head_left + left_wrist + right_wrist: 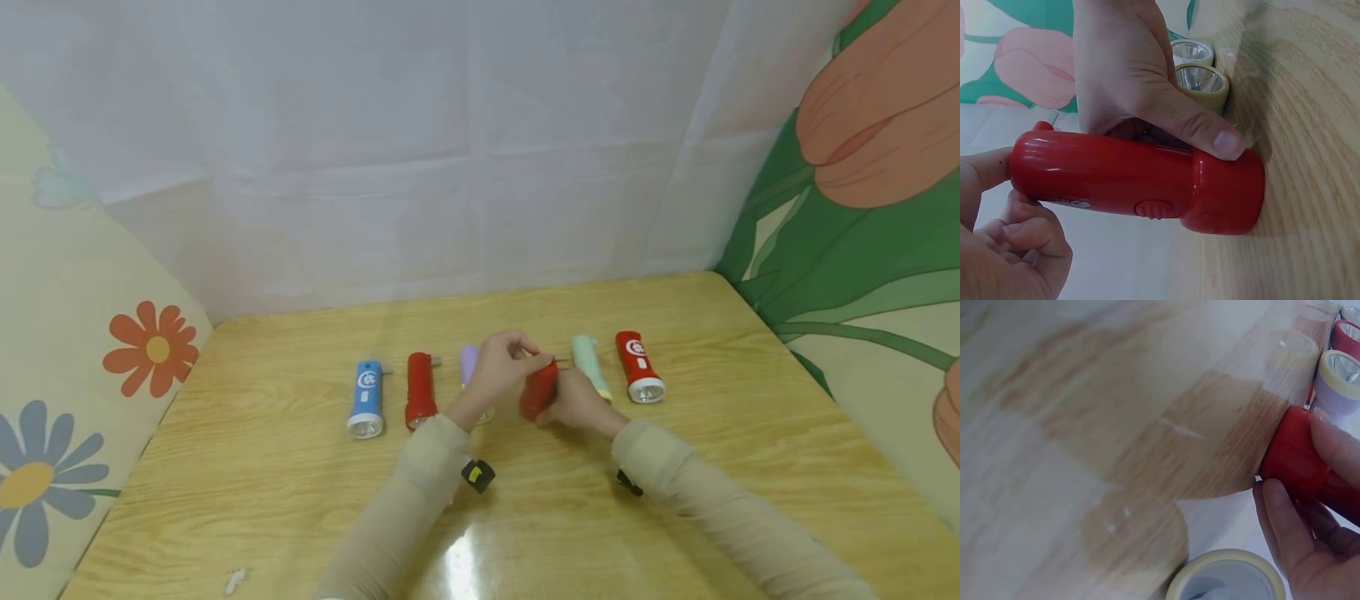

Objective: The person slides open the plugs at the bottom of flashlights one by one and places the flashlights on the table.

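A red flashlight (538, 390) stands nearly upright in front of me, its wide head down by the tabletop. My right hand (576, 400) grips it near the head; in the left wrist view the thumb (1197, 125) lies along the side. At the top, my left hand (497, 367) pinches the tail end between thumb and finger, its other fingers curled below. A small red knob (1042, 125) sticks out beside that end, and a ridged switch (1154, 209) shows on the body. Just right of my right hand lies a mint-green flashlight (589, 362).
Left of my hands lie a blue flashlight (367, 396), another red flashlight (421, 387) and a purple flashlight (468, 360), partly hidden by my left hand. A red-and-white flashlight (637, 362) lies at the right. Behind the wooden table (300, 517) hangs a white cloth (360, 167).
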Motion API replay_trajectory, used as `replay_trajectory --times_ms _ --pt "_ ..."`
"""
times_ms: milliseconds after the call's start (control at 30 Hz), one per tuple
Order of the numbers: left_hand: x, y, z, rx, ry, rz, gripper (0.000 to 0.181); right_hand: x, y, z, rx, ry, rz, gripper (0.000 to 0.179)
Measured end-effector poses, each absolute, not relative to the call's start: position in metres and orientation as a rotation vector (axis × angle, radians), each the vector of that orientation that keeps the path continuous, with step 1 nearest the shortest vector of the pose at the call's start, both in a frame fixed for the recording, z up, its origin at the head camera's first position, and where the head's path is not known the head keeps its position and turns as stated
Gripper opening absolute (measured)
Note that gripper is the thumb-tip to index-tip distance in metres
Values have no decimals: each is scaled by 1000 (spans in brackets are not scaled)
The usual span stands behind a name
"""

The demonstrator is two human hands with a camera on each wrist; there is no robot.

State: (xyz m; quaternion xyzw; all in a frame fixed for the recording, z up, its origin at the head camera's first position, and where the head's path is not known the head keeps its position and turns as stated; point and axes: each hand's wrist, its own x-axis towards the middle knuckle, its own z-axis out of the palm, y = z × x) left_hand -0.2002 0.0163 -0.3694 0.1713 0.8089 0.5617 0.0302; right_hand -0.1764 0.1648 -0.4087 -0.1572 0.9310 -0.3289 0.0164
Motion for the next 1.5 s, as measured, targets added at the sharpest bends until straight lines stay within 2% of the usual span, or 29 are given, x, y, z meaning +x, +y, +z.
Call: replay_trajectory --times_ms 267,667,900,1167,1500 --pt "-201 12 -375 596 2452 1764 11 -176 164 -409 -484 2885 -1052 44" --pt "-198 1 -377 668 2337 1841 18 -176 164 -408 -491 2891 -1033 42" --pt "-196 -4 -377 711 2433 1805 16 -176 164 -409 -474 2879 -1059 43" --pt "-196 -7 -380 723 2362 1851 31 -177 165 -411 -500 2910 -1061 41" --pt "-196 -7 -384 753 2391 1745 39 -175 165 -410 -533 2915 -1062 43"
